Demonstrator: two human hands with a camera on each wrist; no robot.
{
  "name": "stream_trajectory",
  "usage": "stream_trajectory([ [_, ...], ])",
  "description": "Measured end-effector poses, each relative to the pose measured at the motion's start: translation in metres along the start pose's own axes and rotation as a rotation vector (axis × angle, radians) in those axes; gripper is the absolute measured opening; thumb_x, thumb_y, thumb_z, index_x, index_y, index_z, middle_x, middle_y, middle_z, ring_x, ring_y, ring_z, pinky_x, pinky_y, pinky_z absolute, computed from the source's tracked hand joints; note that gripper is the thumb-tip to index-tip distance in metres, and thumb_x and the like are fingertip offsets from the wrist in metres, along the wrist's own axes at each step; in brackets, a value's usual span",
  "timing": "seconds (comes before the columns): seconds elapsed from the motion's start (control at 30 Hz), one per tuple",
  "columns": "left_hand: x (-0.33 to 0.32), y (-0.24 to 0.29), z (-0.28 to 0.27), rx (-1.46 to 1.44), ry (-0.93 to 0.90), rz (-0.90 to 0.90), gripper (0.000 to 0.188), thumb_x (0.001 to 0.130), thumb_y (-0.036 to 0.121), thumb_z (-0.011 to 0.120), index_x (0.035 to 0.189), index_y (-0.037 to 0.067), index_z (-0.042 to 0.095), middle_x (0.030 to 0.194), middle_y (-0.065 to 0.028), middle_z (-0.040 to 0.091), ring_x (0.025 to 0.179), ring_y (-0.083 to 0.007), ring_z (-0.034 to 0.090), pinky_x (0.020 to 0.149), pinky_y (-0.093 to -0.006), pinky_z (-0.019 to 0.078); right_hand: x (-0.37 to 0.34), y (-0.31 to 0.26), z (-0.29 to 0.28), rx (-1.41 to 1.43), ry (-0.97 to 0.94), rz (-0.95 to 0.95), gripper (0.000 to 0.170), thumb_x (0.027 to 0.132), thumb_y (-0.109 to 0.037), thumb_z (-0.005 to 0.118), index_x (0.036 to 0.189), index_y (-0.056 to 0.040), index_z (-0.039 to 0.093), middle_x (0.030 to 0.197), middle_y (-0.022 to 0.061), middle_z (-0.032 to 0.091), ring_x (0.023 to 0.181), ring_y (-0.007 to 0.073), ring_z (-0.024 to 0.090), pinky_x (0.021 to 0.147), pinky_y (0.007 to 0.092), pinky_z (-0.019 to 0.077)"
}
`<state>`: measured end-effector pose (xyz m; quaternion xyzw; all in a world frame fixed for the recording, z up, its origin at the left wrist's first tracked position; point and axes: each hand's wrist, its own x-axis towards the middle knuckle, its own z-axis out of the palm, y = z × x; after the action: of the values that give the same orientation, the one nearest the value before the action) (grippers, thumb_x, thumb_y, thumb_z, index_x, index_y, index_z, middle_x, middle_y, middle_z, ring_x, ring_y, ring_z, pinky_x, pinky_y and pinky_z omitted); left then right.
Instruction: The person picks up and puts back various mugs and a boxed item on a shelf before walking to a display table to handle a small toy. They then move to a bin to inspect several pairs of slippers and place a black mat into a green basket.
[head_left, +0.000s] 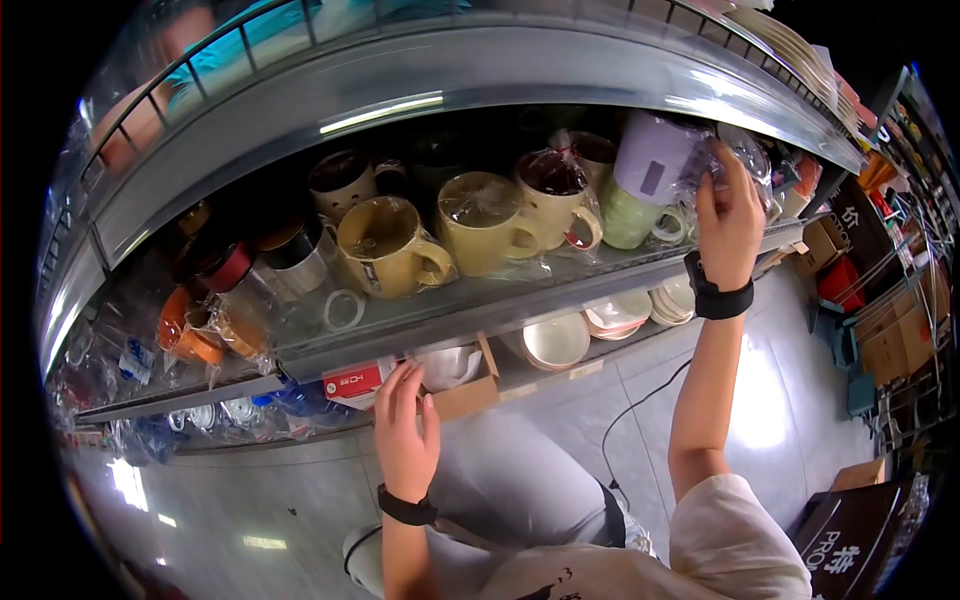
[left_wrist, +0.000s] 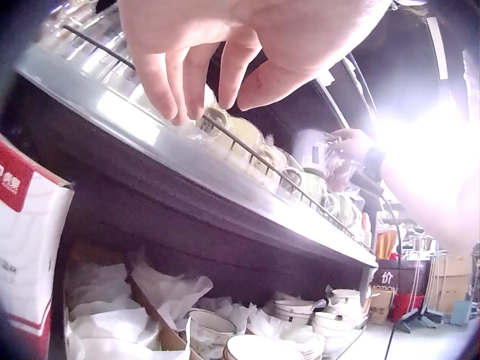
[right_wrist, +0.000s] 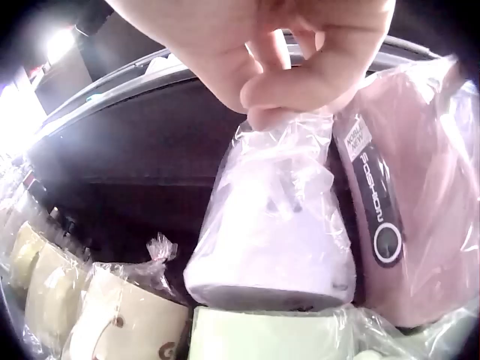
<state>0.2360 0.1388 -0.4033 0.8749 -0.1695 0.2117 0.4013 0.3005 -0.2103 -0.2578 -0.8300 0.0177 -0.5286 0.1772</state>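
My right hand (head_left: 732,222) pinches the clear plastic wrap at the end of a lilac cup (head_left: 655,155). In the right wrist view the lilac cup (right_wrist: 270,232) stands on a pale green mug (right_wrist: 270,334), with thumb and fingertips of the right hand (right_wrist: 300,67) closed on the bag's top. A pink wrapped item (right_wrist: 420,202) with a dark label is beside it. The left hand (head_left: 407,440) is held near the lower shelf by a red and white box (head_left: 355,385), fingers loosely bent and holding nothing; in its own view that hand (left_wrist: 225,52) is likewise free.
Yellow mugs (head_left: 380,250) and a cream mug (head_left: 555,200) in plastic line the shelf left of the green one. Orange cups (head_left: 190,325) sit farther left. White bowls (head_left: 556,341) are on the lower shelf. A dark cable (head_left: 640,405) lies on the floor.
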Motion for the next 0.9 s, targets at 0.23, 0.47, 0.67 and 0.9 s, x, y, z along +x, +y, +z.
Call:
stream_trajectory([
  [0.23, -0.001, 0.001, -0.003, -0.047, -0.021, -0.050, 0.036, 0.085, 0.000, 0.051, 0.121, 0.002, 0.052, 0.124, -0.0141, 0.050, 0.115, -0.0308, 0.048, 0.097, -0.0368, 0.0385, 0.007, -0.013, 0.010, 0.280, -0.012, 0.216, 0.023, 0.086, -0.005, 0.058, 0.108, -0.0016, 0.055, 0.070, 0.0080, 0.058, 0.055, 0.0115, 0.057, 0.053, 0.0252, 0.0449],
  [0.47, -0.001, 0.001, -0.003, -0.031, 0.004, -0.006, 0.034, 0.084, 0.002, 0.054, 0.118, 0.004, 0.054, 0.122, -0.0134, 0.050, 0.107, -0.0310, 0.052, 0.088, -0.0373, 0.0441, 0.043, 0.018, 0.073, 0.069, -0.162, -0.067, 0.025, 0.084, -0.012, 0.060, 0.102, 0.0030, 0.054, 0.087, 0.0186, 0.063, 0.073, 0.0341, 0.063, 0.065, 0.0400, 0.0496],
  [0.67, 0.000, 0.005, -0.007, -0.049, -0.001, -0.026, 0.036, 0.084, -0.001, 0.053, 0.119, 0.002, 0.054, 0.123, -0.0145, 0.051, 0.112, -0.0309, 0.050, 0.094, -0.0363, 0.0412, 0.072, 0.031, 0.137, -0.312, -0.451, -0.394, 0.040, 0.087, -0.032, 0.052, 0.114, -0.0030, 0.056, 0.120, 0.0223, 0.053, 0.110, 0.0386, 0.048, 0.095, 0.0458, 0.0367],
  [0.9, -0.002, 0.005, -0.009, -0.045, -0.004, -0.030, 0.035, 0.084, 0.000, 0.053, 0.119, 0.003, 0.054, 0.123, -0.0147, 0.051, 0.112, -0.0314, 0.050, 0.094, -0.0360, 0.0410, 0.082, 0.013, 0.167, -0.442, -0.577, -0.377, 0.042, 0.088, -0.030, 0.048, 0.121, -0.0056, 0.054, 0.124, 0.0167, 0.054, 0.118, 0.0340, 0.047, 0.101, 0.0435, 0.0348],
])
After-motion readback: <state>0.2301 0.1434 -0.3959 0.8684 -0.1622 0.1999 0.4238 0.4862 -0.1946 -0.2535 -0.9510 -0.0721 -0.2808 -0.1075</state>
